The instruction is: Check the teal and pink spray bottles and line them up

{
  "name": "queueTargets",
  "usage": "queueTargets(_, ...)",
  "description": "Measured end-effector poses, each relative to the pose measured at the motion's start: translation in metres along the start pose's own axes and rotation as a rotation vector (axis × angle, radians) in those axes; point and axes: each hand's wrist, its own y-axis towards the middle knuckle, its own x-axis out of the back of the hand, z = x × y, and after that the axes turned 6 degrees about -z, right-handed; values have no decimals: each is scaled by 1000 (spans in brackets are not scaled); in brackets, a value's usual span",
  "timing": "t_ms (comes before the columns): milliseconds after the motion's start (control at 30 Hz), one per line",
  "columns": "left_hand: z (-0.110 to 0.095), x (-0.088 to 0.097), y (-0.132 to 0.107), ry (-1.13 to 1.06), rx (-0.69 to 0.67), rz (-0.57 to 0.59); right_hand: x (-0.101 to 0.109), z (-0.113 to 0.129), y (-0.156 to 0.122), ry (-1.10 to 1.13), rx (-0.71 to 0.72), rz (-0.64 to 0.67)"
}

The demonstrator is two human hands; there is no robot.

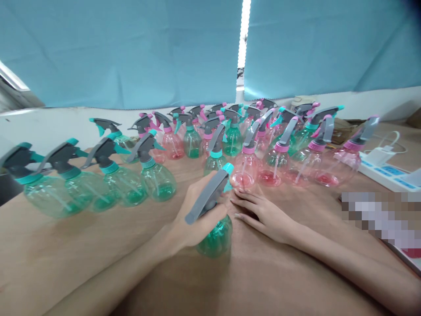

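Note:
My left hand (197, 215) is wrapped round the neck of a green spray bottle (215, 239) with a grey and turquoise trigger head, upright at the near middle of the table. Just right of it, my right hand (261, 213) lies with fingers stretched out on the table, holding nothing. Its fingertips are close to the base of a pink spray bottle (242, 173). Behind my left hand stands another green spray bottle (215, 162), partly hidden by the hand and the held bottle's head.
A row of green spray bottles (128, 188) stands at the left. Several pink and green bottles (173, 142) crowd the back. At the right are a white power strip (391, 173) with plugs and a blurred flat object (381, 224). A blue curtain (131, 52) hangs behind the table (158, 267).

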Motion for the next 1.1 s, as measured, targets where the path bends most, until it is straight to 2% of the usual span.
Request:
queueTargets(433, 1, -6, -3, 28, -13, -95, 0, 0, 0, 19, -1, -13)
queueTargets(800, 3, -6, -4, 45, -4, -97, 0, 0, 0, 26, -4, -17)
queueTargets(1100, 0, -5, -2, -61, 32, -22, 1, 1, 0, 42, -2, -29)
